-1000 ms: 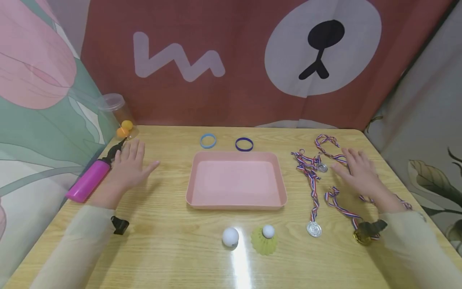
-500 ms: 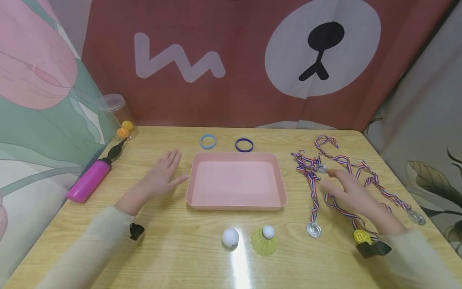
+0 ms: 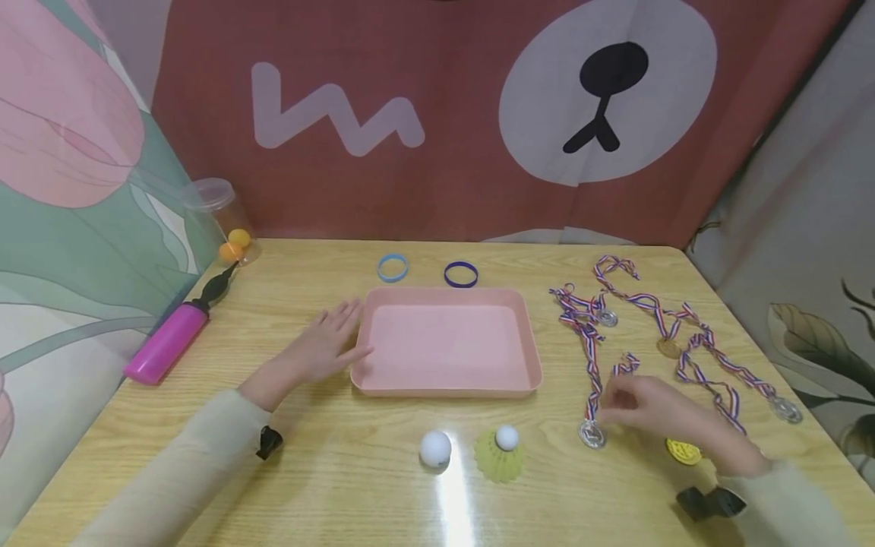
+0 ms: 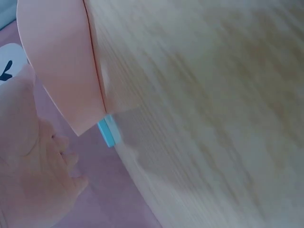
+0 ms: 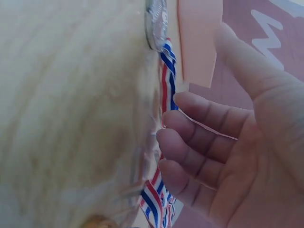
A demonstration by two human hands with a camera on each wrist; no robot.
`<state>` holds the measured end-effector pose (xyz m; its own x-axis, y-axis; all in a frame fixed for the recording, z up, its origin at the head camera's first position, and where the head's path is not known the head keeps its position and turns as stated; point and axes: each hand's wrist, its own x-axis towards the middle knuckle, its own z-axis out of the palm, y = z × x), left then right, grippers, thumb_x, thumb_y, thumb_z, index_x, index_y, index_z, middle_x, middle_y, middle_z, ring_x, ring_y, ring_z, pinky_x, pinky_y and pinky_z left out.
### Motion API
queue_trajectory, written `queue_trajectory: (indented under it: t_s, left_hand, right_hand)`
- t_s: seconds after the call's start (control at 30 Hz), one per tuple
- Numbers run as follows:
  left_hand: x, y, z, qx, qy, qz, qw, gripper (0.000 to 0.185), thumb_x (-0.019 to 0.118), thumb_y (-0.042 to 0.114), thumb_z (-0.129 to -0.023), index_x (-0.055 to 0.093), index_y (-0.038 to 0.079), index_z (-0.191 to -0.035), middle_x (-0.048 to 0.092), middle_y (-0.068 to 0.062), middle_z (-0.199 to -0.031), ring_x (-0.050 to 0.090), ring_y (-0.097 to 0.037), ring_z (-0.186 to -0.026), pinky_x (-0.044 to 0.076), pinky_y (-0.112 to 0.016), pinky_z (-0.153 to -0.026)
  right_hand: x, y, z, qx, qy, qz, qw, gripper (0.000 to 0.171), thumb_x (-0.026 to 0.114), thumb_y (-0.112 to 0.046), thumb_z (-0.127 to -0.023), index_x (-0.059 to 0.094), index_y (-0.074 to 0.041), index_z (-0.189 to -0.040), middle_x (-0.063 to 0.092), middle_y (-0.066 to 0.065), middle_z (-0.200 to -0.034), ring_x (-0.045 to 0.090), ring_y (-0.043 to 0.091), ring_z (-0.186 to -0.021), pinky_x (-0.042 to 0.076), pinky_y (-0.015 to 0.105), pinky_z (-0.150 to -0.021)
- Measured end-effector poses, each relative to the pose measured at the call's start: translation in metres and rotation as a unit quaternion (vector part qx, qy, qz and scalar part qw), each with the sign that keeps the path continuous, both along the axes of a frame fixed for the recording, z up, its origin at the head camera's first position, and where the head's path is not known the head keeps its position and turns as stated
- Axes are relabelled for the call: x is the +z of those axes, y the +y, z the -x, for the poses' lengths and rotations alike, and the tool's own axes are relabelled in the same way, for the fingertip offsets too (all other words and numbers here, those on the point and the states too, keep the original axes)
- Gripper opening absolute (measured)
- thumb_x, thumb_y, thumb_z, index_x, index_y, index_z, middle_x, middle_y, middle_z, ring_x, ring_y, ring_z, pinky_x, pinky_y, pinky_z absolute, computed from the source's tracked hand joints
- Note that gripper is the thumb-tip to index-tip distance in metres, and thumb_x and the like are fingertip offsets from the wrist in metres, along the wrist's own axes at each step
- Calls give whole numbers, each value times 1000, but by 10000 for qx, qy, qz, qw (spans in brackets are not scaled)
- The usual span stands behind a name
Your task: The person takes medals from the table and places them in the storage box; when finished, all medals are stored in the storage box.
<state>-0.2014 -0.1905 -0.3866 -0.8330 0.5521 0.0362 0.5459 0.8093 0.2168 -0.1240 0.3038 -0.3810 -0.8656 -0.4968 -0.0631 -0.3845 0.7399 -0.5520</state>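
Note:
My left hand (image 3: 328,342) lies flat on the wooden table (image 3: 328,471), its fingertips touching the left rim of the empty pink tray (image 3: 447,389). In the left wrist view the tray (image 4: 57,71) sits just beyond my palm. My right hand (image 3: 639,406) hovers low by a silver medal (image 3: 592,434) on a red, white and blue ribbon (image 3: 593,357). The right wrist view shows its fingers (image 5: 199,114) loosely bent beside that ribbon (image 5: 167,80), holding nothing, with the medal (image 5: 156,21) just ahead.
Several more ribboned medals lie at the right, among them a yellow one (image 3: 683,451) and a bronze one (image 3: 669,348). A white ball (image 3: 435,448) and a yellow shuttlecock (image 3: 501,453) sit in front of the tray. Two blue wristbands (image 3: 393,267) (image 3: 461,274) lie behind it. At the left are a pink pump (image 3: 166,344) and a clear tube (image 3: 229,220).
My left hand slid right from the pump to the tray's left rim. My right hand drew back from the far medals to the near silver one, uncovering the ribbons.

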Motion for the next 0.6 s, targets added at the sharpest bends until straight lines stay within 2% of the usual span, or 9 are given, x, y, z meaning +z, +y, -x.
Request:
queue_trajectory:
  t_s: [0.17, 0.27, 0.43, 0.6]
  left_hand:
    - [1, 3, -2, -47, 6, 60, 10000, 75, 40, 46, -96, 16, -5, -144, 15, -20, -149, 13, -39, -135, 12, -57, -107]
    - [1, 4, -2, -94, -30, 83, 9999, 74, 41, 45, -96, 17, -5, -144, 15, -19, -150, 14, -39, -134, 13, -57, -106]
    - [-2, 4, -1, -101, -64, 131, 9998, 75, 40, 47, -95, 17, -4, -145, 15, -19, -150, 14, -39, -135, 12, -57, -107]
    - [-5, 4, -1, -77, -62, 199, 9998, 76, 40, 49, -95, 16, -3, -145, 14, -18, -150, 13, -38, -135, 10, -55, -108]
  right_hand:
    - [-5, -5, -1, 280, -252, -18, 9993, 29, 72, -37, -77, 55, -13, -79, 48, -9, -66, 41, 3, -56, 39, 22, -47]
    - [-8, -10, -1, 315, -157, -211, 9992, 34, 72, -42, -75, 53, -15, -74, 44, -11, -62, 37, 2, -53, 35, 20, -45]
    - [-10, -18, 0, 179, 202, -661, 9974, 40, 71, -50, -73, 48, -17, -72, 39, -12, -59, 32, 2, -51, 29, 20, -44]
    - [-11, -22, 1, 13, 140, -924, 9956, 42, 72, -54, -69, 50, -18, -73, 41, -11, -60, 35, 4, -53, 30, 22, -45]
